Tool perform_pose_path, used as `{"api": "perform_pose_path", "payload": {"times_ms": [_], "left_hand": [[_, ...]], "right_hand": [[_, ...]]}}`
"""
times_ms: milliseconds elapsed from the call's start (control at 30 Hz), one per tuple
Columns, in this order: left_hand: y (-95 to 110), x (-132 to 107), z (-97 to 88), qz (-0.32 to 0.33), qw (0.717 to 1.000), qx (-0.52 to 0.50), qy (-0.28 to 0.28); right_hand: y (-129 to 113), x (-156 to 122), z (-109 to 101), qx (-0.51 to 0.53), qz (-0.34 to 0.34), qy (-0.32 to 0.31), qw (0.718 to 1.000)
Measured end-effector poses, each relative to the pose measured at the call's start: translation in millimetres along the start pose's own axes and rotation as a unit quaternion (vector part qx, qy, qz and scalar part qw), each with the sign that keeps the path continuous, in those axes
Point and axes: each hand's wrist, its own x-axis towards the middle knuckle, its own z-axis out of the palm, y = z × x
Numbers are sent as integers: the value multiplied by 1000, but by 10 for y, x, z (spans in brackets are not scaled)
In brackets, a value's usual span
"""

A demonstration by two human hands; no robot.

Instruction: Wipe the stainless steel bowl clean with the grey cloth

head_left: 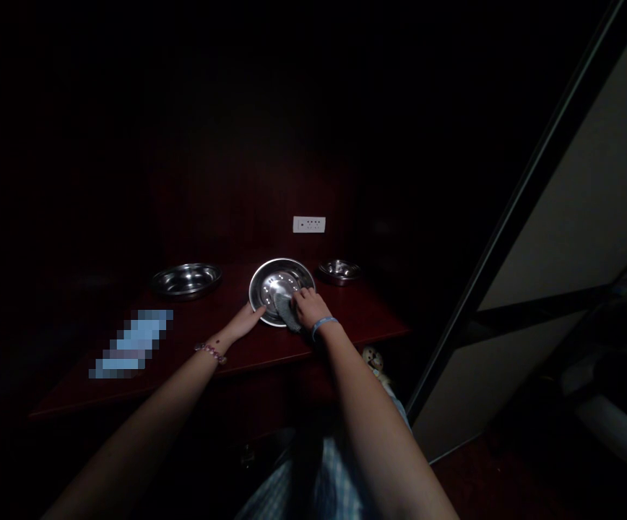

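A round steel plate point(270, 278) with small holes stands tilted on the dark red table point(368, 318). My left hand point(248, 320) holds the plate's lower left rim, fingers wrapped on its edge. My right hand point(308, 305) presses a grey cloth point(285, 307) against the inside of the plate, fingers closed on it. A pink bead bracelet is on my left wrist, a blue band on my right.
A wide steel bowl point(186, 279) sits at the left of the table, a smaller steel bowl point(339, 271) at the right. A white socket panel point(308, 224) is on the dark back wall. A blurred light patch point(132, 343) lies at the front left. A pale sliding door point(573, 238) stands at the right.
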Motion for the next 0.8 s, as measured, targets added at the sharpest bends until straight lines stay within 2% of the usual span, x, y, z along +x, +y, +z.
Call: {"api": "perform_pose_path", "payload": {"times_ms": [200,800], "left_hand": [[-76,14,-10,7,1000,-5,-3],[-154,55,-10,-8,1000,-11,-2]], "right_hand": [[22,0,-16,17,-5,-13,1000],[6,-12,-28,-2,-12,1,1000]]}}
